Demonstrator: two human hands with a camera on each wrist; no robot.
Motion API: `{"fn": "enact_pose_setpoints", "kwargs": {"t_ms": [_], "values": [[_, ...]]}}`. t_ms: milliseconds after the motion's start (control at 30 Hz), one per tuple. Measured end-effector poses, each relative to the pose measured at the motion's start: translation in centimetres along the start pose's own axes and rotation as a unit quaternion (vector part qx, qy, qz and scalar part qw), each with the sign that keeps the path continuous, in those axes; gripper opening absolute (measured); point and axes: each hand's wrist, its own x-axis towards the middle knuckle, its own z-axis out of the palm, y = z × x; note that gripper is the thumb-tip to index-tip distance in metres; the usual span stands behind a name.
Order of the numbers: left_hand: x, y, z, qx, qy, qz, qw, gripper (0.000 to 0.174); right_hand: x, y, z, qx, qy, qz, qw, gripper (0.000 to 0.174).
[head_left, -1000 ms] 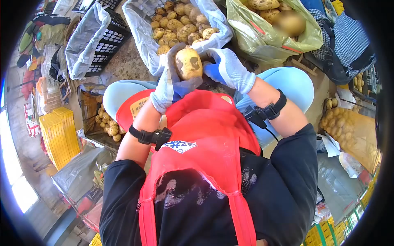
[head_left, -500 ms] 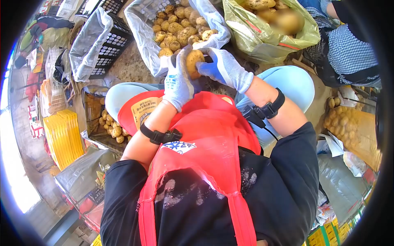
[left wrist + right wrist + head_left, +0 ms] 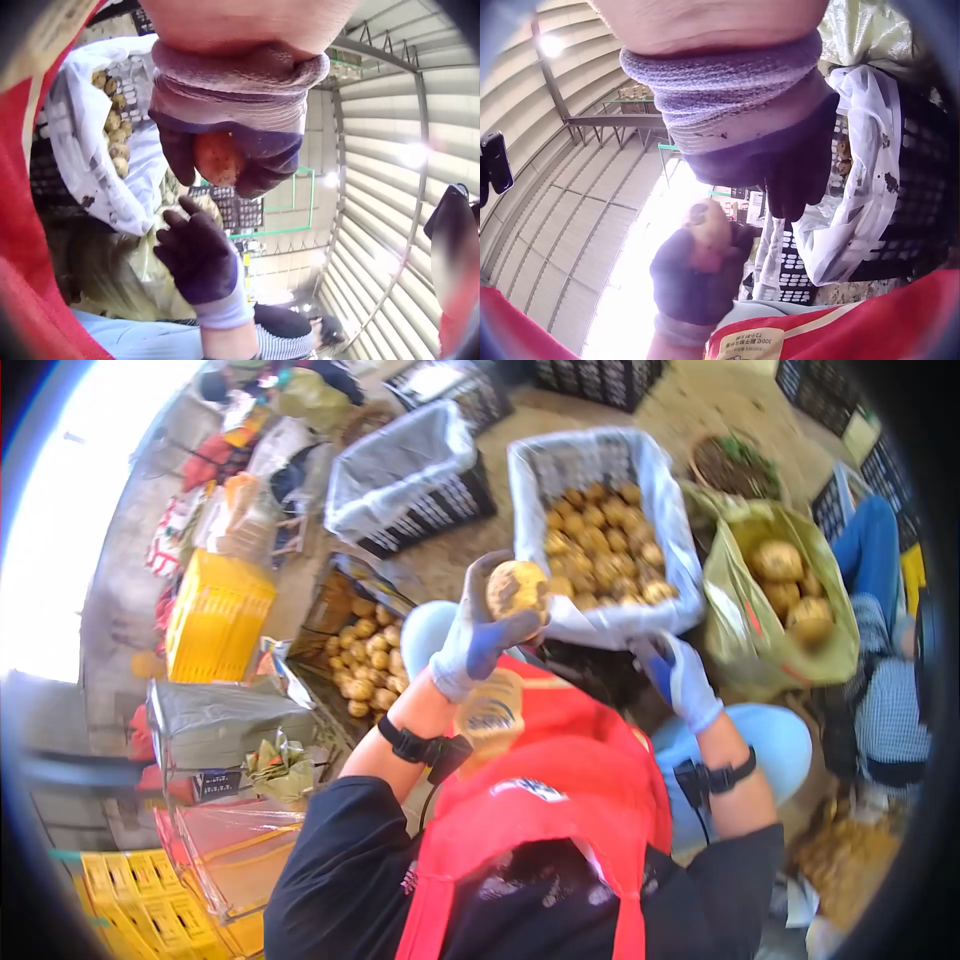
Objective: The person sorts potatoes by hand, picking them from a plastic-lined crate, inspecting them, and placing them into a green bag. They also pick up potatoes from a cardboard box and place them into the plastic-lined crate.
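A large potato (image 3: 518, 589) with brown skin patches is gripped in the gloved left hand (image 3: 470, 635), thumb and fingers curled round it. The left wrist view shows the same potato (image 3: 219, 159) between that hand's dark fingers. To the right, apart from the potato, the gloved right hand (image 3: 680, 678) holds nothing, its fingers spread in the left wrist view (image 3: 199, 255). Just beyond the hands, a crate with a white liner (image 3: 665, 500) holds many potatoes (image 3: 600, 545).
A green bag (image 3: 735, 595) of large potatoes stands right of the lined crate. On the left are an empty-looking lined black crate (image 3: 430, 510), loose potatoes (image 3: 368, 660) and stacked yellow crates (image 3: 218, 615). Another person's blue-clad leg (image 3: 868, 560) is at the right.
My right hand has let go of the potato and moved right, away from it. The left hand keeps its hold. The head view has swung leftward, showing more beyond the crates.
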Motion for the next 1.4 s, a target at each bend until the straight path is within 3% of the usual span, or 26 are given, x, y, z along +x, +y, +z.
{"fn": "enact_pose_setpoints", "kwargs": {"t_ms": [67, 233, 333, 367, 433, 467, 500, 600, 667, 700, 733, 800, 900, 933, 967, 1000, 1067, 1100, 1133, 1200, 1233, 1267, 1300, 1333, 1367, 1400], "values": [[-0.4, 1.5, -3.7, 0.049, 0.082, 0.089, 0.991, 0.066, -0.2, -0.5, 0.2, -0.031, 0.021, -0.036, 0.999, 0.024], [-3.1, 2.1, -18.1, 0.06, 0.281, 0.119, 0.95, 0.042, -0.3, -0.9, 0.6, -0.024, -0.002, -0.016, 1.0, 0.026], [-6.8, -6.0, -31.7, 0.056, 0.359, -0.003, 0.931, 0.044, -0.2, -0.9, 0.9, 0.011, -0.032, 0.019, 0.999, 0.029], [-7.6, -9.4, -33.6, -0.041, 0.469, -0.043, 0.881, 0.035, -0.3, -0.8, 0.9, 0.004, -0.034, 0.018, 0.999, 0.029], [-12.0, -19.2, -45.5, 0.092, 0.435, -0.133, 0.886, 0.025, -0.4, -0.9, 0.8, 0.008, -0.036, 0.031, 0.999, 0.028], [-11.4, -13.1, -34.1, -0.021, 0.558, -0.246, 0.793, 0.031, -0.6, -0.9, 0.8, 0.018, -0.04, 0.043, 0.998, 0.028], [-11.9, -14.6, -34.5, 0.029, 0.553, -0.289, 0.781, 0.031, -0.7, -1.0, 0.6, 0.028, -0.045, 0.055, 0.997, 0.028], [-12.6, -16.0, -39.6, 0.176, 0.507, -0.244, 0.808, 0.031, -0.5, -1.3, 0.3, -0.034, -0.03, 0.024, 0.999, 0.026], [-9.9, -13.1, -41.0, 0.219, 0.468, -0.15, 0.843, 0.031, -0.2, 2.0, 0.9, -0.08, 0.009, -0.125, 0.989, 0.029], [-7.6, -10.7, -40.5, 0.195, 0.441, -0.101, 0.87, 0.031, -0.3, 2.1, 0.6, -0.053, 0.004, -0.129, 0.99, 0.029], [-5.0, -8.1, -39.3, 0.156, 0.412, -0.062, 0.896, 0.032, -0.4, 1.7, 0.7, -0.025, -0.002, -0.129, 0.991, 0.029], [1.7, -3.6, -34.8, 0.075, 0.329, -0.022, 0.941, 0.032, -0.5, -0.1, -0.7, -0.048, -0.117, 0.005, 0.992, 0.029], [13.1, 0.3, -26.7, 0.087, 0.184, -0.113, 0.973, 0.039, -0.4, 0.2, -0.7, -0.135, -0.1, -0.039, 0.985, 0.024], [18.2, 1.2, -15.9, 0.252, 0.061, -0.145, 0.955, 0.04, 0.2, 0.3, -0.9, -0.144, -0.094, -0.017, 0.985, 0.024], [20.4, 0.0, -10.5, 0.289, 0.032, -0.191, 0.938, 0.042, 0.4, -0.8, -1.2, -0.159, -0.084, -0.006, 0.984, 0.025], [22.9, -2.3, -9.2, 0.339, -0.072, -0.206, 0.915, 0.045, 0.6, -1.6, -1.7, -0.175, -0.073, 0.006, 0.982, 0.026], [26.4, -7.8, -4.5, 0.417, -0.097, -0.276, 0.861, 0.042, 1.2, -1.6, -2.1, -0.183, -0.027, -0.003, 0.983, 0.027], [29.8, -13.5, -6.1, 0.554, -0.146, -0.286, 0.768, 0.042, 1.4, -1.0, -2.0, -0.209, 0.018, -0.033, 0.977, 0.027], [31.3, -15.5, -4.0, 0.749, -0.24, -0.244, 0.567, 0.043, 1.7, -0.6, -2.4, -0.242, 0.07, -0.063, 0.966, 0.027], [28.1, -19.8, -9.8, 0.645, -0.285, -0.03, 0.708, 0.047, 2.2, -1.5, -3.8, -0.291, -0.016, -0.011, 0.956, 0.026], [29.0, -23.0, -10.6, 0.513, -0.225, -0.17, 0.811, 0.05, 2.1, -1.7, -4.3, -0.278, -0.019, -0.004, 0.961, 0.024], [31.5, -29.1, -14.2, 0.579, -0.269, -0.082, 0.765, 0.054, 1.6, 0.1, -3.4, -0.272, -0.013, -0.023, 0.962, 0.024], [33.7, -31.3, -13.7, 0.649, -0.282, -0.126, 0.695, 0.046, 1.3, 0.5, -3.2, -0.248, 0.017, -0.041, 0.968, 0.026], [35.2, -35.3, -17.8, 0.588, -0.301, -0.194, 0.725, 0.038, 1.4, 0.3, -3.5, -0.218, 0.015, -0.021, 0.976, 0.029], [37.2, -37.1, -18.4, 0.641, -0.514, -0.097, 0.562, 0.041, 1.4, -0.5, -4.0, -0.228, -0.01, 0.024, 0.973, 0.03], [37.5, -36.4, -18.2, 0.614, -0.544, 0.004, 0.572, 0.026, 1.4, -0.7, -4.0, -0.223, -0.01, 0.034, 0.974, 0.032]]}}
